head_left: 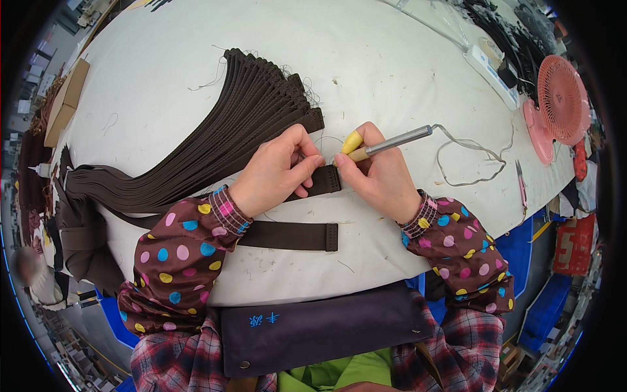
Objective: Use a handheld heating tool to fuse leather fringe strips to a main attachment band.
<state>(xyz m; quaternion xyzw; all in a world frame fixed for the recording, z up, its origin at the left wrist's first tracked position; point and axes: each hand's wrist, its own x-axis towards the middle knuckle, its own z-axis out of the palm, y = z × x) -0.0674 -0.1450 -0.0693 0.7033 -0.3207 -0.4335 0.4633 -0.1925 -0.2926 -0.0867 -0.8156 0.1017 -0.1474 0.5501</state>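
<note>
Apron panel [326, 330]: nearest us, dark and folded, above a green garment [346, 371]
Left hand [284, 166]: nearly closed, thumb and forefinger meeting at the end of a dark strap [330, 179]; we cannot tell whether they grip it
Right hand [385, 176]: closed around a pen-like tool [400, 140], its tip near that strap's end; a yellow cover [352, 142] on one finger
Straps: we see a second strap [287, 236] lying nearer us and a fanned bundle [222, 134] beyond the left hand
Table [398, 78]: whitish, dotted with specks and loose threads
Right side: pink fan [563, 98], white power strip [491, 75]
Room: cardboard box [67, 103] at left, blue bin [545, 310] at right
Writing: we see blue characters on the apron panel, pale marks on a red panel [573, 245]
</note>
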